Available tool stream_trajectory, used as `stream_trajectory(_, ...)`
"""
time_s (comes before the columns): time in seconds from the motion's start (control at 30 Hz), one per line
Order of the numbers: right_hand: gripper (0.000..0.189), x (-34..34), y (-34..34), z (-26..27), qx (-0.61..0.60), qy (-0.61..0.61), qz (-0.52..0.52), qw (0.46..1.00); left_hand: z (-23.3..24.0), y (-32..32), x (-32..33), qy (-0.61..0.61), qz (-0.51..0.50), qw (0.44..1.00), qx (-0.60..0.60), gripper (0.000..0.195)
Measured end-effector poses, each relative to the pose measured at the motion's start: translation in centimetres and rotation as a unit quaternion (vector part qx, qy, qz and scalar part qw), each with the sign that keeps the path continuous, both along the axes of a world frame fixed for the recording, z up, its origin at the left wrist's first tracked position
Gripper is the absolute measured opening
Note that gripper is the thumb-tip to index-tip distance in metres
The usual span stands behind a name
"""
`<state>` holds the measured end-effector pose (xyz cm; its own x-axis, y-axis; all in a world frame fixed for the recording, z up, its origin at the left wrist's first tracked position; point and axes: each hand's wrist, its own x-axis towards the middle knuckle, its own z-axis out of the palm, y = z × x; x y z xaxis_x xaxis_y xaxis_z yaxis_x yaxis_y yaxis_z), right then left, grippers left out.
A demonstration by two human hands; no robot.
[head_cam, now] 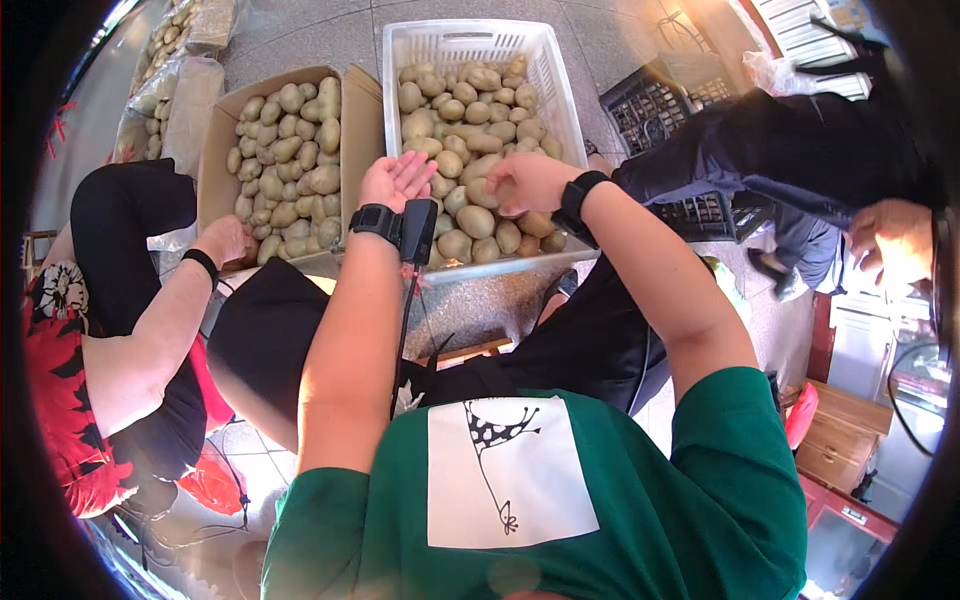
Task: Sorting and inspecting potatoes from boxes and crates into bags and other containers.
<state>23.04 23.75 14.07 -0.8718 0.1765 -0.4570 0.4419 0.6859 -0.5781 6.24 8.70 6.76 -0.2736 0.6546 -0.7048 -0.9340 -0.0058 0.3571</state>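
Before me stands a white plastic crate (484, 34) heaped with potatoes (475, 223). My left hand (394, 180) is palm up over the crate's left edge, fingers apart, with nothing in it. Fingers curled downward, my right hand (534, 182) is over the middle of the heap beside several potatoes. Whether it grips one is hidden by the fingers. A black wristband sits on each wrist; a small black device (418, 231) with a cable is by the left one.
Left of the crate is a cardboard box (217, 161) of potatoes, with another person's hand (227, 240) at its near edge. More potato boxes (196, 97) stand at the far left. Black crates (645, 105) are at the right, behind another person's dark-clothed leg (720, 142).
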Motion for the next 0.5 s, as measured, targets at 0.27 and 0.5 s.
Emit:
stream_trajectory(0.27, 0.014, 3.6, 0.8, 1.0, 0.032, -0.004, -0.013, 0.999, 0.0, -0.3, 0.5, 0.031, 0.004, 0.999, 0.009, 0.033)
stream_trajectory(0.5, 0.023, -0.9, 4.6, 4.4, 0.050, 0.057, 0.004, 0.997, 0.0, -0.6, 0.4, 0.019, -0.002, 1.000, 0.022, 0.033)
